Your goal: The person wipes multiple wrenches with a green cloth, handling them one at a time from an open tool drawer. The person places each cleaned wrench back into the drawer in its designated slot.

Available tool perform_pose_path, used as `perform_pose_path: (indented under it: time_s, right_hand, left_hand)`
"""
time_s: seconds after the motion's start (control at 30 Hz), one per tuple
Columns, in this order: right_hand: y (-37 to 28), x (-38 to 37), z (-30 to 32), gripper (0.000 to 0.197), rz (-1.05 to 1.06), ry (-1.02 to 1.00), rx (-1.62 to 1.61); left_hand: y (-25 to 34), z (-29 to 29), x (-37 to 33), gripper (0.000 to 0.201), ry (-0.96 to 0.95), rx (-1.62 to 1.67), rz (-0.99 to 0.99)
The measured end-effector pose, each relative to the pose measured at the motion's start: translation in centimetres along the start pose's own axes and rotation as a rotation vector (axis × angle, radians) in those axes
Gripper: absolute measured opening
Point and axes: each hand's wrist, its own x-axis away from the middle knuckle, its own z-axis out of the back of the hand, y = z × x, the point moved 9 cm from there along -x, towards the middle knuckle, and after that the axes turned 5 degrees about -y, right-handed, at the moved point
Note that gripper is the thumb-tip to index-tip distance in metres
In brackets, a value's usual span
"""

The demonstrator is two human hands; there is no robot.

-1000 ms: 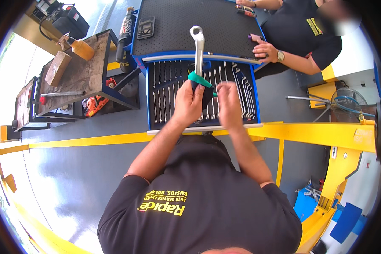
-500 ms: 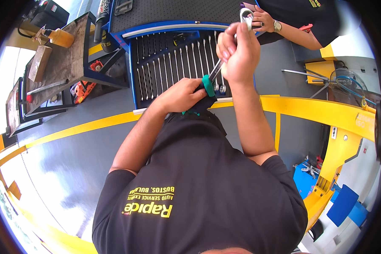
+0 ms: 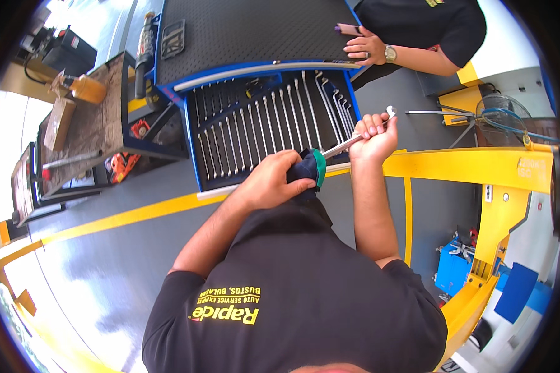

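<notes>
The long, silver metal wrench is held slantwise in front of the torso, near the front edge of the pulled-out blue metal drawer. The left hand has its grip closed around a bunched dark blue cloth with a green edge, which covers the near end of the wrench. The right hand has its grip curled fully around the shank; the far head projects beyond the fingers. The part inside the cloth is hidden.

For working the cloth along the shank:
1. Hold the wrench firmly with the right grip as the anchor.
2. Press the cloth evenly around the metal, thumb opposing the fingers.
3. Draw the cloth in line with the shank; avoid twisting. A loose fold could snag or let the wrench slip.

Surroundings: rows of slim silver wrenches lie in the drawer; a dropped tool could strike them. Beyond is the black perforated tabletop, where a co-worker's hand rests near a small purple-tipped cylinder. The thick yellow metal beam limits elbow swing at right. At left, a worn brown wooden tabletop bears an orange plastic bottle and a rectangular wooden block.
</notes>
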Motion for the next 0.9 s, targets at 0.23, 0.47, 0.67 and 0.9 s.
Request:
perform_pose_path:
  time_s: [0.23, 0.47, 0.67, 0.9]
  right_hand:
    - [-1.3, 4.8, -2.6, 0.022, 0.141, -0.207, 0.066]
    - [-0.2, 5.8, -0.3, 0.050, 0.030, -0.278, 0.606]
    - [2.8, 7.2, 1.4, 0.051, 0.053, -0.339, 0.814]
    - [5.2, 10.2, 3.5, 0.023, 0.295, -0.429, 0.793]
  left_hand:
    - [-8.3, -1.1, -0.5, 0.020, 0.461, 0.977, 0.131]
    - [-5.5, -3.4, -1.2, 0.026, -0.123, 0.765, 0.207]
    - [-11.9, -5.3, -2.0, 0.021, 0.187, 0.742, 0.435]
    - [-14.7, -4.6, -0.5, 0.022, 0.605, 1.158, 0.458]
